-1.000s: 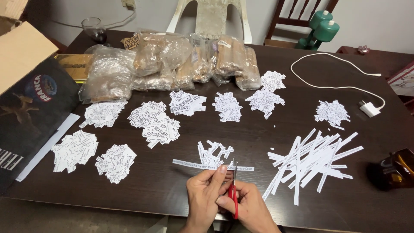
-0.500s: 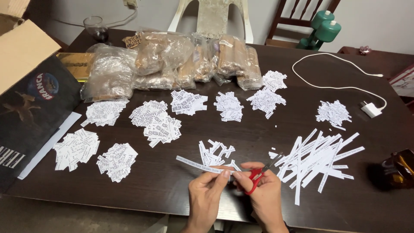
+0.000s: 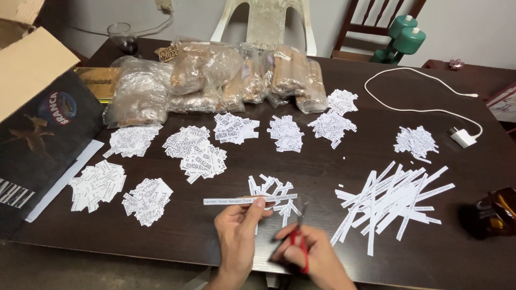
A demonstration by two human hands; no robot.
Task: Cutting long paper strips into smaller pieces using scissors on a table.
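Note:
My left hand point(image 3: 237, 232) pinches a long white printed paper strip point(image 3: 231, 201) and holds it level over the dark wooden table point(image 3: 322, 166). My right hand point(image 3: 314, 256) grips red-handled scissors point(image 3: 299, 236), blades pointing up toward the strip's right end. Just beyond the strip lies a small pile of freshly cut labels point(image 3: 273, 189). A loose heap of uncut long strips point(image 3: 389, 201) lies to the right of my hands.
Several piles of cut labels point(image 3: 196, 150) spread across the table. Clear bags of brown goods point(image 3: 215, 80) sit at the back. A cardboard box point(image 3: 37, 123) stands left, a white charger with cable point(image 3: 462, 137) right, a brown bottle point(image 3: 494, 212) at the right edge.
The head view shifted slightly. My right hand with the scissors swung right to the strip's end, then came back under it; my left hand keeps holding the strip level.

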